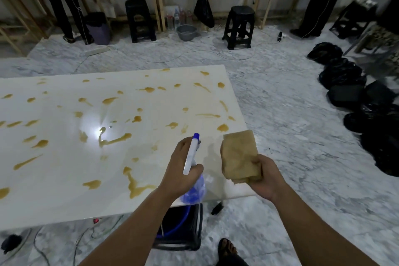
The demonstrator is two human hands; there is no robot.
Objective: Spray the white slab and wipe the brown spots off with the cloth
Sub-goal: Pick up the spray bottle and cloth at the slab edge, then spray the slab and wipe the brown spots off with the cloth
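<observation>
A large white slab (64, 168) fills the left and middle of the view, dotted with several brown spots and streaks (114, 139). My left hand (179, 170) grips a spray bottle (191, 154) with a white head and blue nozzle over the slab's near right corner; its nozzle points away from me across the slab. The bottle's clear blue body (195, 192) hangs below my hand. My right hand (264, 176) holds a folded tan cloth (239, 154) upright beside the bottle, above the slab's right edge.
A black stool (181, 227) with a blue basin stands under the slab's near edge, by my foot (226, 248). Cables trail on the marble floor. Black bags (356, 101) lie at the right. Wooden tables, two black stools (238, 26), a grey basin and two standing people are at the back.
</observation>
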